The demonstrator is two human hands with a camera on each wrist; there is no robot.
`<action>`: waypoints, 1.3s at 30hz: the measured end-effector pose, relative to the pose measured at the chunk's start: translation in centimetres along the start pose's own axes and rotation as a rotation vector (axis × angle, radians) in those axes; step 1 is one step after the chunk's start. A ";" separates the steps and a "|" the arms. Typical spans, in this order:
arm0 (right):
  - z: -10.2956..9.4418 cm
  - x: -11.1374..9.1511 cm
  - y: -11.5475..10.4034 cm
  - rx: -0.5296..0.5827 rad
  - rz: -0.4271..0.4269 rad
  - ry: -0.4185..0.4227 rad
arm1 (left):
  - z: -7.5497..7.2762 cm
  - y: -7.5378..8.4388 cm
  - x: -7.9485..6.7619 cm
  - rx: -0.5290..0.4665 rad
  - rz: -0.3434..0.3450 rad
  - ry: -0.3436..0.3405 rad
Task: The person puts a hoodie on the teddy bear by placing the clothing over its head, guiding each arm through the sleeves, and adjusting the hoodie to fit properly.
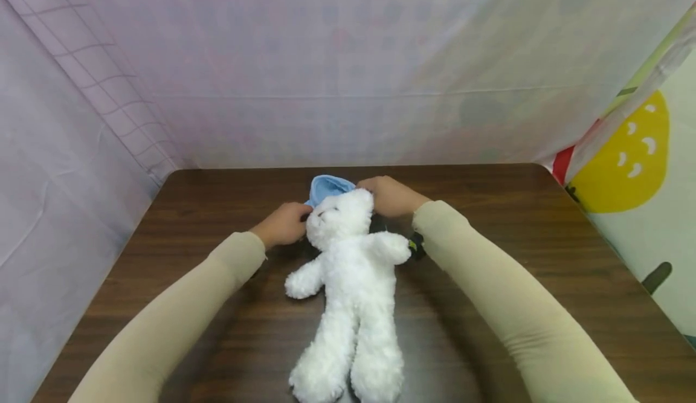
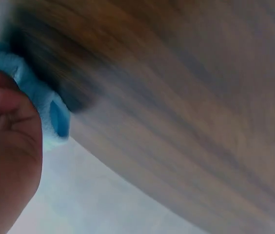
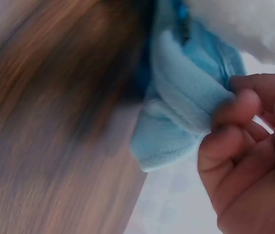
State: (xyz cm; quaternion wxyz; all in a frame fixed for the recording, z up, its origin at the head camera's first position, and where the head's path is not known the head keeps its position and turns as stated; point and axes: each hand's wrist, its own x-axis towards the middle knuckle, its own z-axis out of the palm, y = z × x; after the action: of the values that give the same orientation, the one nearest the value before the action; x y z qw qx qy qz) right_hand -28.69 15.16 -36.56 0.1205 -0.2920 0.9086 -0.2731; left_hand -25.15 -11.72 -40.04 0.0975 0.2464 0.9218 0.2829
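Note:
A white plush teddy bear (image 1: 356, 282) lies along the dark wooden table, head at the far end and legs toward me. Behind its head opens a light blue soft cloth hood (image 1: 328, 186). My left hand (image 1: 284, 223) grips the hood's edge beside the bear's face, fingers curled in the left wrist view. With thumb and fingers, my right hand (image 1: 393, 196) pinches the opposite edge, by the top of the head. The right wrist view shows the folded blue cloth (image 3: 186, 92) in that pinch, white fur just above. The bear's head hides part of the hood.
The brown wood-grain table (image 1: 190, 222) ends at a far edge against a pale hanging curtain (image 1: 348, 58). Another light curtain hangs on the left. At the right, a cloth carries a yellow printed shape (image 1: 625, 161). A small dark item (image 1: 416, 245) shows near the right cuff.

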 end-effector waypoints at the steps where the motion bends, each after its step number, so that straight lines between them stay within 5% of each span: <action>1: -0.3 -0.1 -0.2 0.032 0.016 -0.020 | -0.1 0.1 0.0 -0.045 -0.029 -0.022; 7: -2.0 -0.5 -1.1 0.252 0.113 -0.163 | -0.5 0.4 -0.3 -0.334 -0.159 -0.124; 12: -2.9 -0.7 -0.8 0.385 0.193 -0.232 | -0.9 0.4 -0.7 -0.527 -0.167 -0.300; 15: -3.5 -1.1 -0.8 0.386 0.197 -0.288 | -1.1 0.5 -0.9 -0.611 -0.146 -0.388; 19: -4.5 -1.6 -1.4 0.325 0.165 -0.389 | -1.5 0.8 -1.1 -0.678 -0.134 -0.421; 23: -5.0 -2.0 -2.1 0.180 0.132 -0.420 | -1.5 0.9 -1.1 -0.689 -0.139 -0.407; 30: -3.6 -2.7 -3.2 -0.112 0.137 -0.287 | -0.5 1.2 -0.6 -0.605 -0.160 -0.312; 34: -2.7 -3.2 -3.9 -0.120 0.194 -0.206 | 0.0 1.9 -0.3 -0.556 -0.173 -0.189; 39: -1.1 -3.5 -3.6 -0.167 0.166 -0.035 | 0.7 3.2 -0.3 -0.406 -0.128 -0.002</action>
State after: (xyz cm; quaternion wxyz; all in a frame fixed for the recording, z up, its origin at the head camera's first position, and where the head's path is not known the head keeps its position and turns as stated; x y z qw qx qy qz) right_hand -24.63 15.22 -33.43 0.1341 -0.2294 0.9470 -0.1804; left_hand -23.34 -9.23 -38.81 0.1640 0.1630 0.8595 0.4558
